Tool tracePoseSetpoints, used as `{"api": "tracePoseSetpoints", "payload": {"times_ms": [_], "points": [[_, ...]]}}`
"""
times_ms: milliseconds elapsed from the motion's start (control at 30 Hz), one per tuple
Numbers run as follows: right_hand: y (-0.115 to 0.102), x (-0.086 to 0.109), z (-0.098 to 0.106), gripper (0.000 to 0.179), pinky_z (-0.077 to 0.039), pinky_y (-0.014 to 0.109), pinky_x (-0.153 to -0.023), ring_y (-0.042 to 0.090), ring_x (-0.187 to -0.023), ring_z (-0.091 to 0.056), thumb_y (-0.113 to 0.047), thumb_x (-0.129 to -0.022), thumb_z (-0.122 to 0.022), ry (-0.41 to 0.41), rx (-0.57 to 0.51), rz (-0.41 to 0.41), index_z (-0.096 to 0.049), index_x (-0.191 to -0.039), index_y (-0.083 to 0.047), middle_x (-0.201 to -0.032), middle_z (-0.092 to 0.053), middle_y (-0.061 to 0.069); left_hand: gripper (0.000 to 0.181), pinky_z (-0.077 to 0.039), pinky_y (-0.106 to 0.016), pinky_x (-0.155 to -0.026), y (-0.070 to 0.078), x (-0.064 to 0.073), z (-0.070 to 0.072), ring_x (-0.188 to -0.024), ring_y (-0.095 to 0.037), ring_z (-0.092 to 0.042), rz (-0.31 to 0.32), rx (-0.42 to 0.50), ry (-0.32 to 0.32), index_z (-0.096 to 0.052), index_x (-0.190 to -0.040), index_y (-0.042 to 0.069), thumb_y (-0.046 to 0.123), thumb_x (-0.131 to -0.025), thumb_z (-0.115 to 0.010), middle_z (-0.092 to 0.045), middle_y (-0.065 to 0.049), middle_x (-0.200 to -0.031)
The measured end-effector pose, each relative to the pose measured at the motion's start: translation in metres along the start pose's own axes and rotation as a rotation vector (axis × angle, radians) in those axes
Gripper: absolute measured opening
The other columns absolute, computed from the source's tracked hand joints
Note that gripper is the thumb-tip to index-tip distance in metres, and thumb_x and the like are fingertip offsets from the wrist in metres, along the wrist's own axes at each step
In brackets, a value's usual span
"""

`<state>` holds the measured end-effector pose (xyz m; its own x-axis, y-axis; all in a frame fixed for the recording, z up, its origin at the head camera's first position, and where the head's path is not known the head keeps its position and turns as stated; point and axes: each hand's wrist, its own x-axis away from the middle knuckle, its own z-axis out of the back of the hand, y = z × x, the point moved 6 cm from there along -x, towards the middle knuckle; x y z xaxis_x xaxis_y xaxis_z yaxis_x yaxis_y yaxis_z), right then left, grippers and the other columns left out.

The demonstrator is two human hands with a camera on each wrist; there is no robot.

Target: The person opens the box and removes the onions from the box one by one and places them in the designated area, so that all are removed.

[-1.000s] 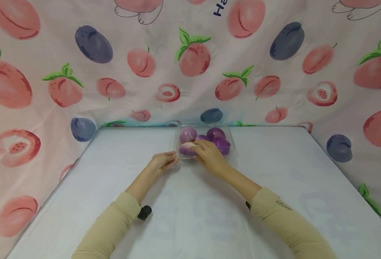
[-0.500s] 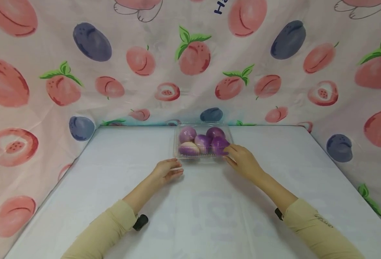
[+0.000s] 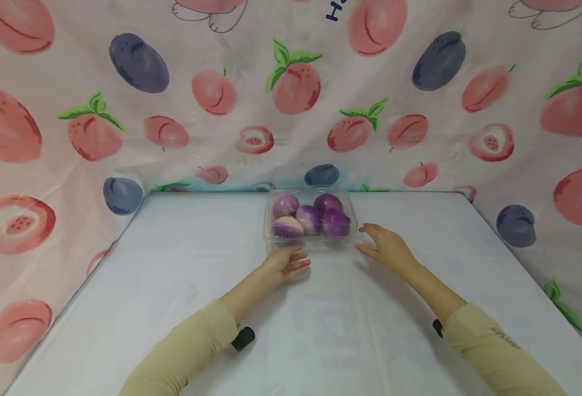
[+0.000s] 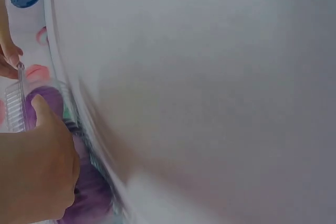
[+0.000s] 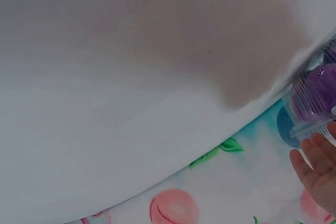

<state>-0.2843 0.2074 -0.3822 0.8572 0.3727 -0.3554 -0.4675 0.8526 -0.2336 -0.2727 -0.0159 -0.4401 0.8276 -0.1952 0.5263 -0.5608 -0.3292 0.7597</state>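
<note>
A clear plastic clamshell box lies at the far middle of the table with its lid down. Several round purple and white onions show through it. Just in front of the box's front edge is my left hand, fingers extended to the right and holding nothing. At the front right corner, my right hand has its fingers spread, tips close beside the box. In the right wrist view, fingertips overlap the box's ribbed side. The left wrist view shows my thumb in front of the box.
A white cloth covers the table. Behind and at both sides hangs a fruit-printed curtain, its bottom meeting the table close behind the box. Black wrist cameras stick out at the sleeve cuffs.
My right hand has moved from over the front of the box to beyond its right corner. My left hand has slid right from the left corner along the front. The box has stayed put.
</note>
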Motion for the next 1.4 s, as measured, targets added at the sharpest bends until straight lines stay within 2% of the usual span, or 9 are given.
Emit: {"api": "tracePoseSetpoints", "payload": {"times_ms": [267,433,600,867,967,1100,1200,1300,1400], "points": [[0.002,-0.007,-0.001,0.04,-0.048,0.052,-0.091,0.043,-0.11,-0.058,-0.022,-0.088,-0.066,-0.035,0.005,-0.018,-0.061,-0.115,0.007,-0.123,-0.058,0.028,0.038,-0.047,-0.037,-0.1,-0.001,-0.012,-0.019,-0.124,-0.039,-0.05,-0.023,0.03,0.009,-0.043,-0.136,-0.005,0.01,-0.101,-0.04,-0.047,-0.026,-0.135],[0.004,-0.009,-0.004,0.039,-0.046,0.053,-0.094,0.044,-0.112,-0.056,-0.02,-0.089,-0.065,-0.091,-0.024,-0.027,-0.06,-0.115,0.008,-0.127,-0.055,0.029,0.035,-0.047,-0.037,-0.1,-0.002,-0.015,-0.024,-0.123,-0.039,-0.051,-0.017,0.066,0.036,-0.045,-0.132,-0.007,0.004,-0.099,-0.042,-0.055,-0.02,-0.116],[0.005,-0.013,-0.004,0.037,-0.045,0.053,-0.095,0.044,-0.113,-0.056,-0.018,-0.088,-0.066,-0.098,-0.034,-0.018,-0.061,-0.113,0.009,-0.128,-0.055,0.028,0.033,-0.048,-0.037,-0.098,-0.002,-0.017,-0.025,-0.122,-0.039,-0.052,-0.01,0.1,0.049,-0.049,-0.129,-0.007,0.004,-0.097,-0.047,-0.057,-0.014,-0.101],[0.006,-0.02,-0.004,0.044,-0.049,0.05,-0.09,0.039,-0.103,-0.063,-0.018,-0.086,-0.067,-0.086,-0.078,0.032,-0.059,-0.118,0.011,-0.108,-0.067,0.024,0.036,-0.047,-0.035,-0.099,0.001,-0.02,-0.027,-0.123,-0.038,-0.052,0.003,0.129,0.027,-0.045,-0.132,-0.008,0.006,-0.099,-0.045,-0.053,-0.024,-0.126],[0.002,-0.02,-0.003,0.035,-0.053,0.047,-0.084,0.037,-0.096,-0.066,-0.013,-0.085,-0.068,-0.048,-0.044,0.118,-0.063,-0.11,0.01,-0.101,-0.07,0.022,0.036,-0.047,-0.035,-0.099,0.002,-0.02,-0.028,-0.123,-0.036,-0.052,0.004,0.146,0.016,-0.043,-0.132,-0.008,0.007,-0.099,-0.044,-0.051,-0.026,-0.131],[-0.006,-0.018,-0.004,0.015,-0.056,0.04,-0.073,0.032,-0.083,-0.069,-0.005,-0.082,-0.068,0.058,0.091,0.317,-0.064,-0.091,0.006,-0.09,-0.071,0.019,0.036,-0.048,-0.035,-0.098,0.002,-0.021,-0.029,-0.121,-0.035,-0.053,-0.003,0.131,0.016,-0.044,-0.132,-0.007,0.009,-0.1,-0.043,-0.053,-0.024,-0.132],[-0.01,-0.014,-0.005,0.012,-0.057,0.038,-0.07,0.03,-0.079,-0.069,-0.002,-0.078,-0.07,0.143,0.191,0.433,-0.061,-0.085,0.004,-0.085,-0.069,0.017,0.036,-0.049,-0.035,-0.096,0.002,-0.022,-0.028,-0.119,-0.034,-0.055,-0.008,0.102,0.021,-0.045,-0.131,-0.006,0.01,-0.1,-0.044,-0.054,-0.023,-0.13],[-0.013,-0.01,-0.006,0.014,-0.056,0.037,-0.073,0.029,-0.078,-0.067,0.0,-0.075,-0.071,0.195,0.264,0.503,-0.06,-0.084,0.004,-0.083,-0.068,0.017,0.035,-0.05,-0.035,-0.095,0.002,-0.023,-0.027,-0.118,-0.035,-0.056,-0.016,0.1,0.031,-0.047,-0.129,-0.009,0.009,-0.099,-0.045,-0.056,-0.024,-0.128],[-0.013,-0.009,-0.007,0.016,-0.056,0.036,-0.074,0.028,-0.077,-0.066,0.001,-0.073,-0.071,0.221,0.275,0.535,-0.06,-0.084,0.004,-0.081,-0.068,0.016,0.034,-0.051,-0.034,-0.094,0.001,-0.024,-0.026,-0.118,-0.035,-0.056,-0.015,0.113,0.037,-0.048,-0.126,-0.011,0.008,-0.098,-0.045,-0.057,-0.025,-0.125]]}}
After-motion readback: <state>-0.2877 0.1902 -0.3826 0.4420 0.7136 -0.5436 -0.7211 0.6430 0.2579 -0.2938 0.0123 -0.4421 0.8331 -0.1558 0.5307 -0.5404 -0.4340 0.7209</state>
